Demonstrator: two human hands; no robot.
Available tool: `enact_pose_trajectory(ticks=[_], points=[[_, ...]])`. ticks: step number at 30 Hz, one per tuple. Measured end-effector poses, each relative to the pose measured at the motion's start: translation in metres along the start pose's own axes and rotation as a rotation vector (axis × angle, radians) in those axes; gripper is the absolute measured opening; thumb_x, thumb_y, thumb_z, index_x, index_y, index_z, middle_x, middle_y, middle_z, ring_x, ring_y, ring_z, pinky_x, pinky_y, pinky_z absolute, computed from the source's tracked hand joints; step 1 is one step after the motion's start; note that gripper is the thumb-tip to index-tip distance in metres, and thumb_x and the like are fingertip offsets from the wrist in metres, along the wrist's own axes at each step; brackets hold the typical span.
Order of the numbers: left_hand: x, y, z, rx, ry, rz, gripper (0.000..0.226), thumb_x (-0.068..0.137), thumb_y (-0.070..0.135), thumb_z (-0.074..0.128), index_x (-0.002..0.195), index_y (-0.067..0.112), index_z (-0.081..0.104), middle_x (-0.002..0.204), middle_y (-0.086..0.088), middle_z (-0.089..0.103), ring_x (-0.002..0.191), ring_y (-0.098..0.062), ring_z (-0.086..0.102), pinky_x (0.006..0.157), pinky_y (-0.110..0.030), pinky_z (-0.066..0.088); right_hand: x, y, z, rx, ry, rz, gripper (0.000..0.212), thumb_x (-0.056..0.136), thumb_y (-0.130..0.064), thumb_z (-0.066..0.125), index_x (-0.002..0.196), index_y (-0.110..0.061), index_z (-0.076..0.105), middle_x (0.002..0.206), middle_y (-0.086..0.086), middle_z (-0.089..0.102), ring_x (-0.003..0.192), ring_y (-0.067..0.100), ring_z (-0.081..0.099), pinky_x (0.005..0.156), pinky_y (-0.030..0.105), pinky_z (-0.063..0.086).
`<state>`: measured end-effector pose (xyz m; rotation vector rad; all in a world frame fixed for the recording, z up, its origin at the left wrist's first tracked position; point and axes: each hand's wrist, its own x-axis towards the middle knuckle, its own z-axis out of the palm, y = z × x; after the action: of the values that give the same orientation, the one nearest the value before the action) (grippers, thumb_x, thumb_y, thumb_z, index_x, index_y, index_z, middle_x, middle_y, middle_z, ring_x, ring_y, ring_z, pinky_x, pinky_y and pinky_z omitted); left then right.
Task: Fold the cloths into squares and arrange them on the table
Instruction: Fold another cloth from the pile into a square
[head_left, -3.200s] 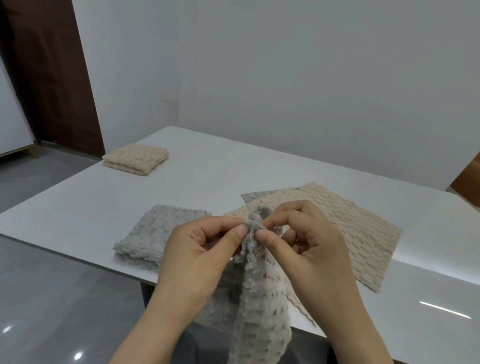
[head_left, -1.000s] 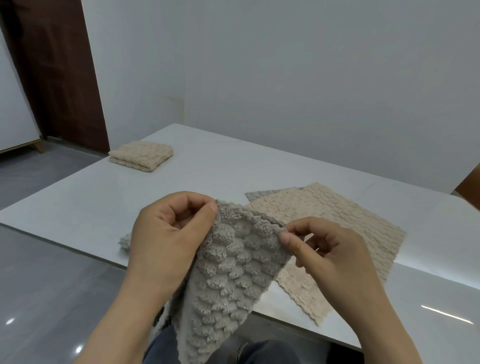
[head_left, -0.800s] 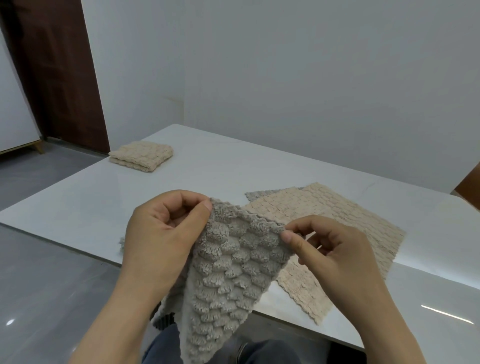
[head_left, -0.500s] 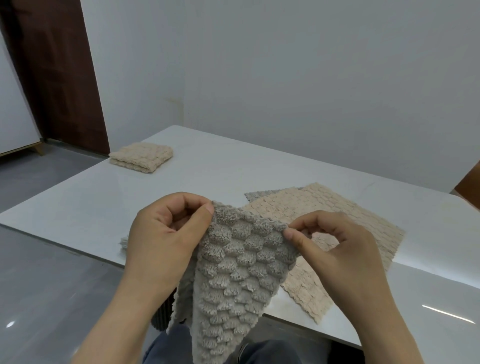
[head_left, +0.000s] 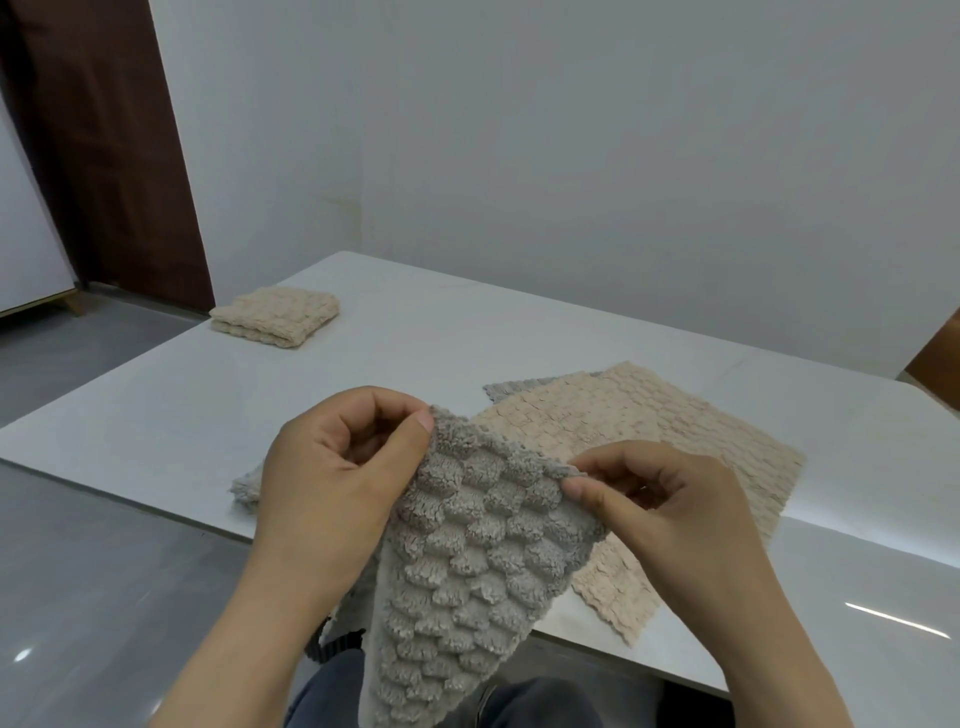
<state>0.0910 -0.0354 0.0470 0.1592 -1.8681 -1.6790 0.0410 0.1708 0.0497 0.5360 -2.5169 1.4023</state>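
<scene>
I hold a grey cloth (head_left: 467, 561) in the air over the table's (head_left: 415, 353) near edge. My left hand (head_left: 332, 478) pinches one top corner between thumb and curled forefinger. My right hand (head_left: 670, 514) pinches the other top corner the same way, its other fingers loosely curled. The top edge runs taut between my hands, and the rest hangs past the table's near edge, tapering downward. The fabric is thick and plush, with rows of puffy scale-like bumps. A smoother, paler back shows along its left fold.

The table is a white, smooth, glossy slab. A beige cloth (head_left: 675, 457) lies open and flat on it toward the near right, with flatter bumps and a wavy hem. A grey corner (head_left: 506, 391) pokes out from under its far side. At the table's far left sits a folded beige square (head_left: 278, 316), thick and layered. On the near edge, behind my left hand, a fluffy grey scrap (head_left: 247, 486) shows, mostly hidden.
</scene>
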Motion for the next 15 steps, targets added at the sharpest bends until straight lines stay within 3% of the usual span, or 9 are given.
enact_pose_trajectory(ticks=[3, 11, 15], points=[[-0.002, 0.002, 0.004, 0.001, -0.032, 0.004, 0.016, 0.082, 0.009, 0.067, 0.070, 0.019, 0.071, 0.064, 0.008, 0.068, 0.059, 0.002, 0.059, 0.058, -0.009, 0.047, -0.002, 0.001, -0.002, -0.049, 0.008, -0.001, 0.009, 0.070, -0.028, 0.081, 0.073, -0.032, 0.074, 0.072, -0.013, 0.070, 0.069, 0.007, 0.064, 0.064, 0.023, 0.053], [-0.009, 0.003, 0.014, -0.027, -0.159, 0.002, 0.008, 0.079, 0.020, 0.074, 0.072, 0.023, 0.071, 0.066, 0.003, 0.068, 0.058, -0.002, 0.057, 0.056, -0.014, 0.047, -0.007, -0.015, 0.010, -0.093, -0.057, -0.116, 0.038, 0.076, -0.045, 0.070, 0.114, -0.039, 0.064, 0.111, -0.032, 0.061, 0.111, -0.017, 0.050, 0.090, -0.002, 0.034], [-0.012, 0.005, 0.017, -0.051, -0.214, 0.006, 0.006, 0.073, 0.025, 0.066, 0.071, 0.021, 0.071, 0.064, 0.005, 0.067, 0.058, -0.002, 0.058, 0.056, -0.015, 0.047, -0.006, -0.021, 0.013, -0.010, -0.109, -0.132, 0.025, 0.080, -0.036, 0.072, 0.104, -0.040, 0.069, 0.105, -0.032, 0.065, 0.106, -0.015, 0.054, 0.086, -0.002, 0.034]])
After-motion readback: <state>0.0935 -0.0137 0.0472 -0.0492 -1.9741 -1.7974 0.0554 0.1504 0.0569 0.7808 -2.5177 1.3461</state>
